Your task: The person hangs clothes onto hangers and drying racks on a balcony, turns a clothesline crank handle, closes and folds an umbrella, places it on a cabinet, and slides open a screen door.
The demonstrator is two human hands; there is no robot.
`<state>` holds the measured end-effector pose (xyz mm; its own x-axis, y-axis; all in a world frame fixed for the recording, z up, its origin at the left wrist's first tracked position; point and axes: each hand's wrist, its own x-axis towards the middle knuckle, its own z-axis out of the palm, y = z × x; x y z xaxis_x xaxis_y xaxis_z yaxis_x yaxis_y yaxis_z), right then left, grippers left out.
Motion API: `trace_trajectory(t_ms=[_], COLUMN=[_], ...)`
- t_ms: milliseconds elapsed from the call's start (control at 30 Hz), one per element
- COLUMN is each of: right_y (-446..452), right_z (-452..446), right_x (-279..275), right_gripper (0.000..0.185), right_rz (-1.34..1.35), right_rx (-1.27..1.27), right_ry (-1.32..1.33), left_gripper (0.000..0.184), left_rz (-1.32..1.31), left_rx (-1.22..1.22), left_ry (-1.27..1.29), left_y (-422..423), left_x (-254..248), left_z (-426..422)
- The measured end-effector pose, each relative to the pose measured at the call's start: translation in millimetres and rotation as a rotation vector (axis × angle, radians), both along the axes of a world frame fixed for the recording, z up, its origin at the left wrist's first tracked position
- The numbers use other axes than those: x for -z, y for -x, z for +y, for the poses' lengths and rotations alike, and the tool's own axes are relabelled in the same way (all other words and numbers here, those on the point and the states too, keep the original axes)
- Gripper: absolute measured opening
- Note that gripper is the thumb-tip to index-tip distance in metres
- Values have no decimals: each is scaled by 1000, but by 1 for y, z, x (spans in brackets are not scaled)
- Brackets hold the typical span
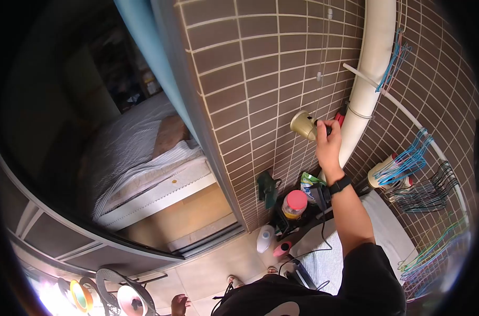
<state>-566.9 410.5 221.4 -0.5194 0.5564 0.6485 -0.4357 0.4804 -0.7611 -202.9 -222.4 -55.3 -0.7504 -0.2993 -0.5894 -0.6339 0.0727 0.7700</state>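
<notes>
My right hand, with a dark band on its wrist, is raised to the tiled wall. Its fingers close round the small black knob of a gold-coloured hand crank mounted there. Thin cables run up the wall above the crank. Just beyond the hand, a red and black object sits against the thick white pipe. At the bottom edge my left hand hangs low, its fingers loosely bent and apart, with nothing visible in it.
Below the crank stand a jar with a pink lid, a white bottle and a pink bottle. Blue hangers hang from a white rail at the right. A sliding door frame borders a bed.
</notes>
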Motion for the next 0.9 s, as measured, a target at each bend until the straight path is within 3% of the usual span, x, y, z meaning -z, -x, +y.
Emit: trace_trajectory(t_ms=[67, 167, 300, 400, 433, 467, 500, 567, 600, 633, 733, 767, 800, 833, 900], right_y=[17, 29, 43, 61, 42, 34, 6, -8, -16, -19, -10, -20, -12, 3, -6], right_z=[36, 72, 118, 161, 133, 112, 66, 18, -9, -25, -20, -32, -22, 10, 7], right_x=[-11, -12, 39, 153, 162, 186, 176, 199, 184, 173, 154, 113, 102, 88, 16], right_gripper=[29, 30, 28, 26, 22, 24, 24, 25, 22, 23, 24, 21, 29, 33, 35], right_rz=[46, 84, -4, -147, -236, -130, -290, -223, -231, -241, -168, -138, -112, -163, 18], right_rx=[81, 25, 96, 242, 310, 267, 253, 126, 98, 62, -92, -116, -78, 27, 101], right_ry=[-14, 242, 379, 133, 32, -88, -103, -190, -138, -69, -92, -108, -127, -430, -422], left_gripper=[49, 50, 53, 57, 45, 34, 35, 33, 34, 36, 40, 39, 38, 37, 37], left_rz=[21, 0, -8, 505, 252, 17, 50, 111, 151, 189, 329, 340, 384, 457, 513], left_rx=[15, 55, 54, 618, 366, 87, 103, 236, 318, 453, 666, 695, 728, 748, 745], left_ry=[-9, 6, 7, 207, 103, -13, -29, 52, 74, 270, 290, 280, 310, 298, 292], left_y=[7, 20, 27, 12, 25, 40, 43, 56, 65, 78, 112, 122, 129, 135, 142], left_x=[1, -12, -16, 45, 48, 41, 40, 36, 39, 7, -25, -44, -58, -64, -78], left_z=[6, 21, 30, -9, 1, 18, 23, 36, 41, 61, 94, 106, 116, 123, 132])
